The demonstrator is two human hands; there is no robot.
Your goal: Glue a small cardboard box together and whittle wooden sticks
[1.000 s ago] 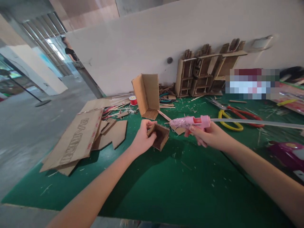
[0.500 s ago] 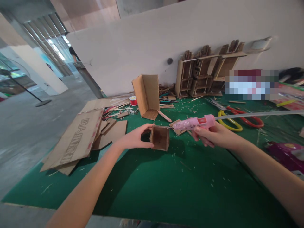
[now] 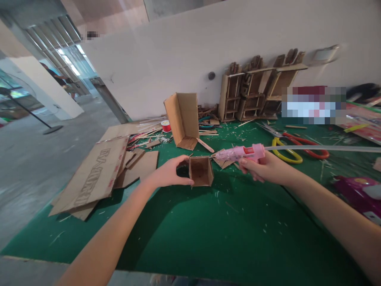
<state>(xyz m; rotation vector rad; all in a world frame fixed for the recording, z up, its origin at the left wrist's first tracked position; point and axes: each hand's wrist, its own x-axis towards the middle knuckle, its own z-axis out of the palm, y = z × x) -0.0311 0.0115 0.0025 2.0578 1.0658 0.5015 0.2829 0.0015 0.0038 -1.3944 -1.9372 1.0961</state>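
In my left hand (image 3: 172, 173) is a small open cardboard box (image 3: 201, 173), gripped by its left side between thumb and fingers. Its open face is turned toward me. My right hand (image 3: 258, 167) is wrapped round the handle of a pink glue gun (image 3: 239, 152). The gun's nozzle is at the box's upper right corner; whether it touches cannot be made out. A long translucent glue stick (image 3: 321, 148) sticks out of the gun's back end. Behind the box stands a taller folded cardboard piece (image 3: 188, 119), with a flat wooden stick (image 3: 206, 145) leaning beside it.
Cardboard sheets (image 3: 92, 174) are stacked at the left of the green table (image 3: 190, 238). Yellow-handled scissors (image 3: 287, 155) and red-handled scissors (image 3: 312, 149) lie at right, near a purple tool (image 3: 357, 194). Cardboard structures (image 3: 253, 93) lean on the wall. A red spool (image 3: 166, 126) stands among scraps.
The glue gun has tilted, its back end dropping slightly, and its nozzle has shifted a little left and up along the box's top edge. The box has turned slightly in my left hand.
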